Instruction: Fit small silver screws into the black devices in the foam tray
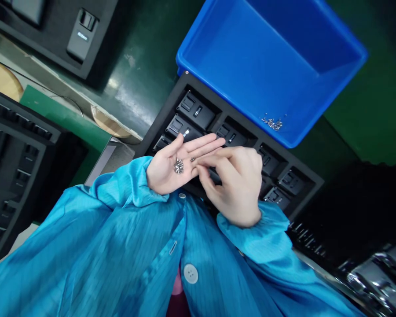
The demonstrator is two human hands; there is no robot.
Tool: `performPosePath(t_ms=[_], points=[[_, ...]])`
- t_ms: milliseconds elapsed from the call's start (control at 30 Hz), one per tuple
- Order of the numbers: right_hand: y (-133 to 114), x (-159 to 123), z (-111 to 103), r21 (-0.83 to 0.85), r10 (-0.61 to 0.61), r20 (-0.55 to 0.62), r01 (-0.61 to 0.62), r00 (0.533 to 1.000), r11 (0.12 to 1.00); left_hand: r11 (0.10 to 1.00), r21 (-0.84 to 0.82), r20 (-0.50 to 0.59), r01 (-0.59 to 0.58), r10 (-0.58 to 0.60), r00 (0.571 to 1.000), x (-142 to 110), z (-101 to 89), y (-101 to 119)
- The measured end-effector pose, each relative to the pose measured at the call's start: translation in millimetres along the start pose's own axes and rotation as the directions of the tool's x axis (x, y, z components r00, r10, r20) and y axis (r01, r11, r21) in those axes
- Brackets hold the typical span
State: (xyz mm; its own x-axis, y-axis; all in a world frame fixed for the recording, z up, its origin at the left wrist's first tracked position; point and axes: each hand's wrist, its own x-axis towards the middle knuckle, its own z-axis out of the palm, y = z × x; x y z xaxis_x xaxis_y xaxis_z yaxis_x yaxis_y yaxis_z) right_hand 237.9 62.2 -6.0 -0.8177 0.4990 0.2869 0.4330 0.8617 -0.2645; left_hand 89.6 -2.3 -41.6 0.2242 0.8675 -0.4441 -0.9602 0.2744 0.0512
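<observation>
My left hand [171, 165] lies palm up with its fingers stretched out. A small heap of shiny metal screws [178, 166] rests on its palm, and a few loose screws [193, 159] lie nearer the fingers. Over those fingers, my right hand [234, 180] is closed in a pinch, thumb and forefinger tips together. Whatever is between its tips is too small to make out. Beneath both hands is a black foam tray [312, 178] whose recesses hold black rectangular devices [198, 110] with white lettering. My hands partly hide several of them.
A blue plastic bin [251, 83] overlaps the foam tray's far edge, with more screws [273, 123] in its near corner. Another black tray [53, 48] sits at upper left, and stacked black trays [16, 171] stand at left. Shiny dark parts [379, 277] are at lower right.
</observation>
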Motion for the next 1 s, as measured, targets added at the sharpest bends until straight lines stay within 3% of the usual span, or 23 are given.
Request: performPosePath(t_ms=[200,533,833,1000], points=[[-4.2,0.9,5.7,-0.183,-0.029,0.032,0.034,0.999,0.983,0.999,-0.029,-0.091,0.041,-0.043,0.995,1.5,13.2,-3.3],[-0.1,2.8,9.5,-0.309,-0.134,0.034,0.138,0.99,0.941,0.994,-0.062,-0.112,0.085,-0.091,0.99,3.5,10.3,-7.2],[9.7,1.8,4.2,0.07,0.009,-0.036,-0.006,0.999,0.998,0.996,-0.032,-0.107,0.078,-0.081,0.991,4.7,5.6,-5.8],[45.9,8.1,2.0,0.005,0.157,-0.127,-0.157,0.979,0.988,0.997,-0.08,-0.055,-0.002,-0.002,0.998,4.2,-1.3,5.9]])
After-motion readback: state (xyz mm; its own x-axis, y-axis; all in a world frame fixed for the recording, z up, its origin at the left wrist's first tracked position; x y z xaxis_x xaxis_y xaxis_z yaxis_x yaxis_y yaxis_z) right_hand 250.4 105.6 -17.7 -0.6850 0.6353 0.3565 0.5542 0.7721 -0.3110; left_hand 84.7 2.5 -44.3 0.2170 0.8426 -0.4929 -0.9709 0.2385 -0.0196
